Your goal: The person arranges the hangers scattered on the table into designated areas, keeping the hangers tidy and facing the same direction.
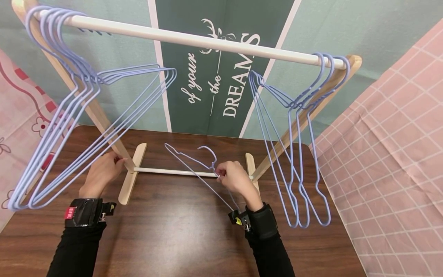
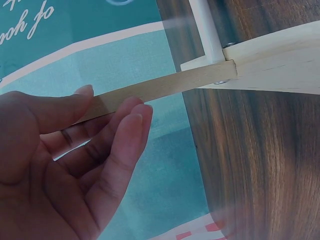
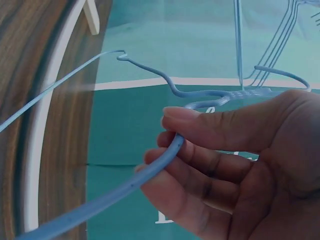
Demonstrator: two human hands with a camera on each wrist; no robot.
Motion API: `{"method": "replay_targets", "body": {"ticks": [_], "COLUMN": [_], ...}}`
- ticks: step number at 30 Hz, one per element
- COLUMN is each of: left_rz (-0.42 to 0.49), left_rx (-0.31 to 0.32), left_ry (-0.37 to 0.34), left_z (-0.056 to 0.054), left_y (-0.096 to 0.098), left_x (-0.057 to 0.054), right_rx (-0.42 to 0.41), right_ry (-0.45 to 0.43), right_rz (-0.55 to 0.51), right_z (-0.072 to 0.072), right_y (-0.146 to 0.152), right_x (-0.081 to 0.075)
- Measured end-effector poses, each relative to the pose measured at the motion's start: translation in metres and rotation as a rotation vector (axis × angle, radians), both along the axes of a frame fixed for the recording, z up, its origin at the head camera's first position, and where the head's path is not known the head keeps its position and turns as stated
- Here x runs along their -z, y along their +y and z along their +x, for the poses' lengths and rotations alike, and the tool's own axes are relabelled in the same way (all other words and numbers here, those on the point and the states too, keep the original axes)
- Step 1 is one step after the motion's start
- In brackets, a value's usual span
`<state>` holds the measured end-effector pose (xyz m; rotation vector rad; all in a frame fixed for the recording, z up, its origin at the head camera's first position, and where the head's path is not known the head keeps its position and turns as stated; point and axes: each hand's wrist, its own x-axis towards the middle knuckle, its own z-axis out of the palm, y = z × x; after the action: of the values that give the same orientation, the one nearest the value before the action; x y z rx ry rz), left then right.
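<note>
A light-blue wire hanger [image 1: 188, 166] is pinched near its neck by my right hand [image 1: 235, 177], above the rack's lower white bar. In the right wrist view, thumb and fingers grip the hanger's shoulder wire [image 3: 150, 172]. My left hand [image 1: 105, 171] holds the rack's left wooden post [image 1: 104, 123] low down, near its foot. The left wrist view shows the thumb on one side of that post [image 2: 165, 86] and fingers on the other. Several blue hangers [image 1: 69, 104] hang at the left end of the top rail [image 1: 194, 38], and three more hangers [image 1: 299, 127] at the right end.
The wooden rack stands on a dark wood-grain table [image 1: 166, 231]. Its feet [image 1: 128, 188] join by a lower white bar [image 1: 173, 171]. A green cloth with lettering [image 1: 207, 77] hangs behind; pink checked cloth [image 1: 398, 154] is at the right, flowered cloth [image 1: 34, 104] at the left.
</note>
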<state>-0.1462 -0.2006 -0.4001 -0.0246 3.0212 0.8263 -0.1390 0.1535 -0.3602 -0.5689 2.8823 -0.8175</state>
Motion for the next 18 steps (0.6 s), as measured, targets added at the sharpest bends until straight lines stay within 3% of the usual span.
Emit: {"method": "replay_targets", "body": {"ticks": [10,18], "left_rz": [0.017,0.007], "left_rx": [0.004,0.007], "left_ry": [-0.001,0.011], "left_z": [0.000,0.000], "left_y": [0.000,0.000], "left_x": [0.000,0.001], "right_rx": [-0.024,-0.031], "right_ry": [0.086,0.066], "right_rz": [-0.049,-0.054], "right_z": [0.008,0.013], "right_y": [0.006,0.014], "right_x": [-0.022,-0.040]}}
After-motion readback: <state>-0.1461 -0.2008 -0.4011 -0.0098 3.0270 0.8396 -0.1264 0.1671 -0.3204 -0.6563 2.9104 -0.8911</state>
